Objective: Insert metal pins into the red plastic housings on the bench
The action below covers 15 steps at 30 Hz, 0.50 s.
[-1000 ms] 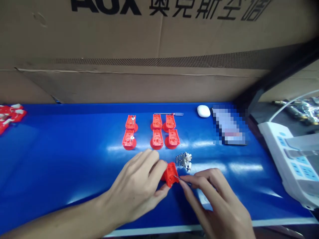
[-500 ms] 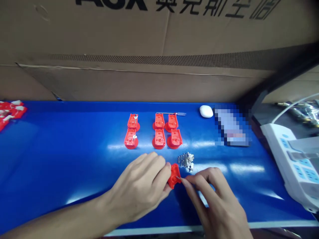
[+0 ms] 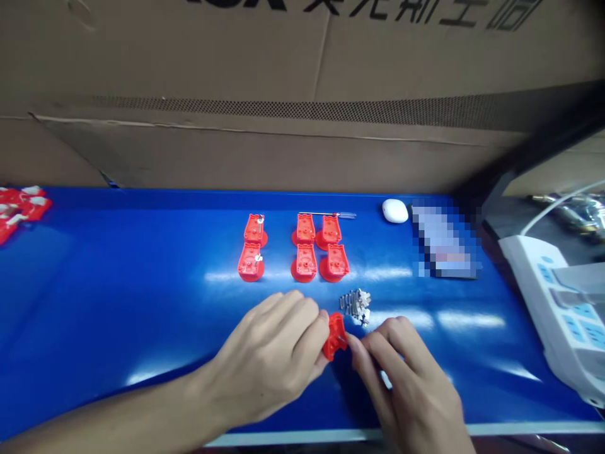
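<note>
My left hand [image 3: 276, 353] is closed around a small red plastic housing [image 3: 335, 336], its hollow side turned up and to the right. Thumb and forefinger of my right hand [image 3: 413, 384] pinch together at the housing's right edge, on a thin metal piece [image 3: 342, 339] that reaches into the hollow. Its exact kind is too small to tell. Just beyond the fingers lies a little heap of metal springs and white parts [image 3: 359, 305]. Farther back stand several like housings; the two at left, including the front one [image 3: 250, 261], carry a white and metal part.
A small screwdriver [image 3: 343, 215] lies behind the housings. To the right are a white rounded case [image 3: 395, 211], a blurred-out flat object [image 3: 444, 243] and a white power strip [image 3: 551, 302]. Red and white parts [image 3: 21, 208] pile at far left. Cardboard [image 3: 265, 157] walls the back.
The view has shifted slightly. Both hands stay at the housing, and my right fingertips have moved a little against its right edge, with the metal piece lying at a different angle.
</note>
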Tool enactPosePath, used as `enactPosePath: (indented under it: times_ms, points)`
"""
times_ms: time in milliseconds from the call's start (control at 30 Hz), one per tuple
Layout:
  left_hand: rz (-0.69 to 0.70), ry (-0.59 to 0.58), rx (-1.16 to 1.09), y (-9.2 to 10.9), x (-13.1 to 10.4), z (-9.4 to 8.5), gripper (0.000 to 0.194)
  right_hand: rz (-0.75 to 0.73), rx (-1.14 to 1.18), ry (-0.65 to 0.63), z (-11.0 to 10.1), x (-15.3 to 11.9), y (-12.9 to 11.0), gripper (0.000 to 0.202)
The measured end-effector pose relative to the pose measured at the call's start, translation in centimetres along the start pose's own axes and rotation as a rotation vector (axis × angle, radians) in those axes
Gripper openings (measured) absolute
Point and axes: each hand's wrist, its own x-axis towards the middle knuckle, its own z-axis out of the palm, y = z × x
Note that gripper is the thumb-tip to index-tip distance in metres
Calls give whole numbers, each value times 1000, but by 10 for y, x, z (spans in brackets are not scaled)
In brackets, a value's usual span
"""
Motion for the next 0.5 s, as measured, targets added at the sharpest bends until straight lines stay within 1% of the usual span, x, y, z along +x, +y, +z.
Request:
enactPosePath:
  times_ms: [100,233,333,400,433,500]
  points:
    - [-51,-34,-19,0,0,-1,18,31,22,1,-1,-1,-1,18]
    - [-212,-95,-152,-3,-2,-1,21,31,26,19,-7,1,-2,2]
    - [-314,-140,-229,-7,-4,-1,27,25,21,21,-11,4,1,14]
    - [-351,-181,-250,-9,-4,-1,31,38,24,13,-11,4,4,20]
    - [-364,-195,-253,-10,-4,-1,37,44,31,10,-11,4,5,22]
    - [-391,-197,-263,-11,-3,-5,54,60,49,18,-11,3,5,24]
